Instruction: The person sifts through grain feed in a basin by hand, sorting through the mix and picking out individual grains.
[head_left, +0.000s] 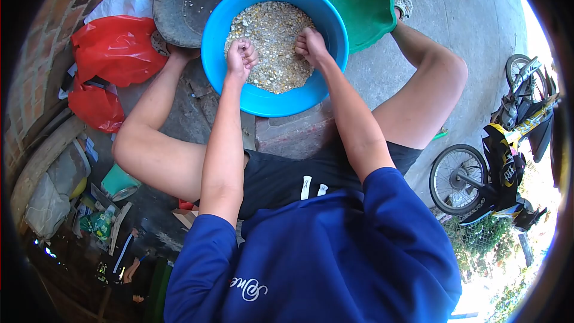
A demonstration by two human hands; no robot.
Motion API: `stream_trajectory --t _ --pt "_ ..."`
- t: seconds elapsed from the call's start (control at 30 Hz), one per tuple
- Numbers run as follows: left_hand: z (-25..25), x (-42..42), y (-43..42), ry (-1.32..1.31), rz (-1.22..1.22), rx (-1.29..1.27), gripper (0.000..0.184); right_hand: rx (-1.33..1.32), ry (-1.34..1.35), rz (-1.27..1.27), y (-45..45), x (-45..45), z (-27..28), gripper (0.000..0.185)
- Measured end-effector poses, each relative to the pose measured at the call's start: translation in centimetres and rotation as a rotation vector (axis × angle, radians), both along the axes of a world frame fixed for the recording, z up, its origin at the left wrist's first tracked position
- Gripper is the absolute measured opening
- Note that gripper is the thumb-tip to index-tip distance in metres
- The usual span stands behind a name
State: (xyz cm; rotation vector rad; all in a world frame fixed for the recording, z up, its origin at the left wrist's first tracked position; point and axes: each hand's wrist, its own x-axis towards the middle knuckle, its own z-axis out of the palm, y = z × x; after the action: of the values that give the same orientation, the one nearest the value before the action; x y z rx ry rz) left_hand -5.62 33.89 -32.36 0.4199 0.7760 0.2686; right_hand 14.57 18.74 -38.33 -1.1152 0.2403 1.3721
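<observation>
A round blue basin [281, 104] stands between the person's legs, with a layer of pale, yellowish grain or flakes [272, 42] inside. My left hand [241, 58] is over the left part of the grain, its fingers curled into a fist. Over the right part of the grain is my right hand [311, 45], also closed, knuckles toward the middle. Whatever either hand holds is hidden by the fingers. Both hands are inside the basin's rim, apart from each other.
Behind the basin are a dark tub [173, 15] and a green basin [365, 6]. Red plastic bags [113, 51] lie at the left by a brick wall [36, 66]. A motorbike [502, 167] stands at the right. Assorted clutter lies at lower left.
</observation>
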Motion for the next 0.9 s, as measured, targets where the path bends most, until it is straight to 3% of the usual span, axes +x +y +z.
stream_trajectory --t 0.07,0.27,0.43,0.57,0.63,0.73,0.9 --pt "0.1 -0.1 0.1 -0.061 0.012 -0.031 0.011 0.113 0.216 -0.071 0.1 0.7 2.2 0.014" --pt "0.2 0.0 0.1 -0.098 0.095 -0.084 0.002 0.307 0.210 0.002 0.9 1.7 5.0 0.020" --pt "1.6 0.8 -0.2 -0.038 0.261 -0.124 0.025 0.315 0.144 0.120 2.1 1.6 5.3 0.032" --pt "-0.3 -0.2 0.6 -0.253 0.361 -0.275 0.039 0.336 0.198 0.131 2.6 1.6 7.4 0.042" --pt "1.9 0.6 0.6 -0.285 0.403 -0.327 0.045 0.360 0.193 0.149 2.5 1.8 8.2 0.042" --pt "3.0 1.1 0.6 -0.573 0.311 -0.455 0.049 0.459 0.188 0.170 2.3 1.9 6.8 0.045" --pt "3.7 1.4 0.5 -0.580 0.248 -0.453 0.057 0.540 0.255 0.160 2.0 2.2 7.2 0.053"
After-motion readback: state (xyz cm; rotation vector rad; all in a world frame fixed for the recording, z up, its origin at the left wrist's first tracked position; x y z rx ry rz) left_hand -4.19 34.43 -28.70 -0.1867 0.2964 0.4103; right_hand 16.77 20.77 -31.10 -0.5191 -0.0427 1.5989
